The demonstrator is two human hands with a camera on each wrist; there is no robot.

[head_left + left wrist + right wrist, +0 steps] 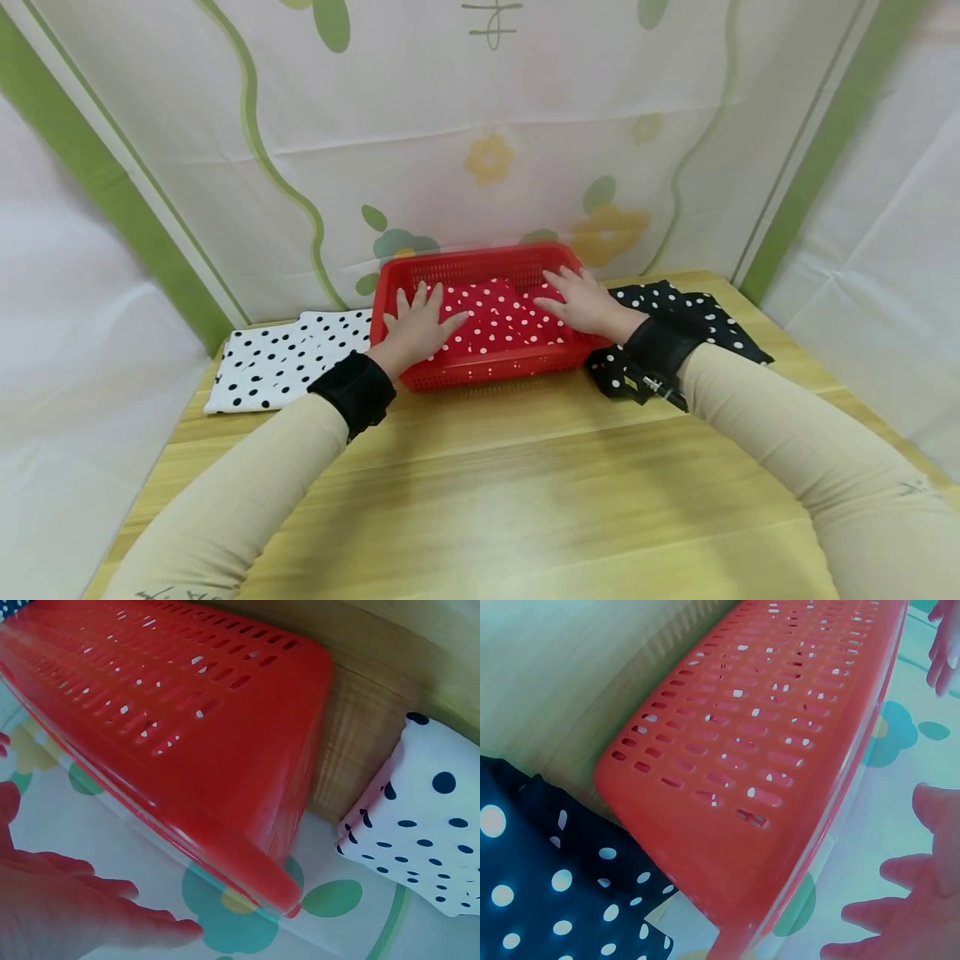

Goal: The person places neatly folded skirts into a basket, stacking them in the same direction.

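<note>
Both flat, open hands, left hand (415, 327) and right hand (583, 303), press one soft red dotted cloth (498, 319) in one holey plastic basket (480, 372). Two more dotted cloths lie beside it: white cloth (277, 360), black cloth (693, 315).

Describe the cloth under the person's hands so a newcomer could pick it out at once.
On the wooden table, against the flowered backdrop, stands a red basket. Folded inside it lies the red cloth with white dots, the left hand and right hand flat on it. The neighbouring cloths lie outside: white cloth left, black cloth right.
</note>
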